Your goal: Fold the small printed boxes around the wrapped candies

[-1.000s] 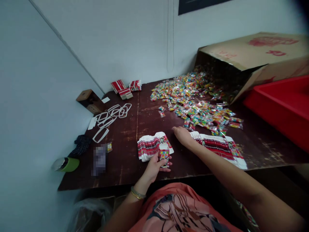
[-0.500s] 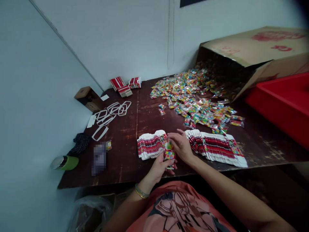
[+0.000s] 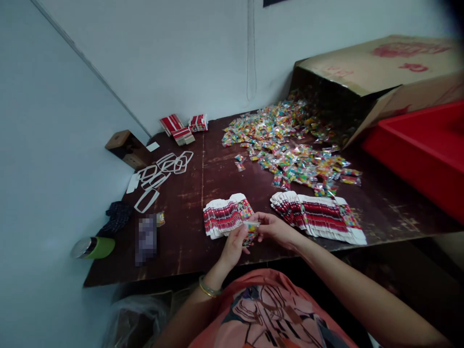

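Note:
My left hand (image 3: 234, 245) and my right hand (image 3: 274, 228) meet near the table's front edge, both closed on a small colourful carton (image 3: 250, 231). A clear candy packet seems pinched at the carton's top by my right fingers. Just behind my hands lies a fanned stack of flat red-and-white cartons (image 3: 224, 220). A longer fanned stack (image 3: 319, 216) lies to the right. Beyond them spreads a heap of colourful candy packets (image 3: 290, 145), spilling from a tipped cardboard box (image 3: 366, 72).
A red tray (image 3: 420, 154) stands at the right. White card cut-outs (image 3: 163, 169), a wooden block (image 3: 121, 145), a dark cloth (image 3: 116, 217) and a green flask (image 3: 93, 247) lie at the left of the dark table (image 3: 188, 193). Folded red cartons (image 3: 183, 128) sit near the wall.
My right hand came back from the candy heap to the carton in my left hand. Both hands have since moved a little nearer to me with the carton.

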{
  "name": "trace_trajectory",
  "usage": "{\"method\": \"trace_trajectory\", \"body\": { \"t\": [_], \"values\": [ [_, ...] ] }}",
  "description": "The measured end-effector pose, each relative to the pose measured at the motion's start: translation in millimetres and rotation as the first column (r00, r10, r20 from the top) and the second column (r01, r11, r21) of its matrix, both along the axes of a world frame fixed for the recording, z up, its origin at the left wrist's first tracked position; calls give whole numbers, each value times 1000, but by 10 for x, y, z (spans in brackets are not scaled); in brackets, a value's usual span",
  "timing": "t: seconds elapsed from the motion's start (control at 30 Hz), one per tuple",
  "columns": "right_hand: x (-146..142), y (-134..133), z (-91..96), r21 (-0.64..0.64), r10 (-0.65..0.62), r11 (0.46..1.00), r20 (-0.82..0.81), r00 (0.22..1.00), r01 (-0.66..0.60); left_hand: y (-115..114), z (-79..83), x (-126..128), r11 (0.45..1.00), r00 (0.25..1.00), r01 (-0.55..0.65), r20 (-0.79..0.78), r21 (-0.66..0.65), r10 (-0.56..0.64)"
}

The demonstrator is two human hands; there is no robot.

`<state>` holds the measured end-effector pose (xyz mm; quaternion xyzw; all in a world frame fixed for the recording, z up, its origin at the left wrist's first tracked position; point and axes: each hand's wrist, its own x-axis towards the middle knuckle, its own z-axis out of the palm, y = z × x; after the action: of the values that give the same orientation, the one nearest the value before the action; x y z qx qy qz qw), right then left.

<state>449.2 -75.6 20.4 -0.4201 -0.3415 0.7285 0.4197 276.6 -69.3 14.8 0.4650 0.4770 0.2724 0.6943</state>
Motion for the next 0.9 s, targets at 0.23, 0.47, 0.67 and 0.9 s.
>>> {"method": "trace_trajectory", "body": {
  "t": [0.23, 0.47, 0.67, 0.9],
  "values": [
    [101, 15, 164, 160, 10, 986, 233, 972, -48, -25, -21, 2, 996, 999, 24, 38, -86, -21],
    [58, 41, 148, 350, -117, 936, 441, 890, -50, -37, -52, 49, 999, 1000, -11, -12, 40, 12],
    [170, 2, 188, 146, -16, 989, 154, 988, -7, 16, 39, 66, 997, 995, -32, 96, -71, 39],
    [158, -83, 99, -23, -39, 999, -136, 990, 36, 29, 94, 96, 995, 984, -38, 173, -97, 54]
  ]
}}
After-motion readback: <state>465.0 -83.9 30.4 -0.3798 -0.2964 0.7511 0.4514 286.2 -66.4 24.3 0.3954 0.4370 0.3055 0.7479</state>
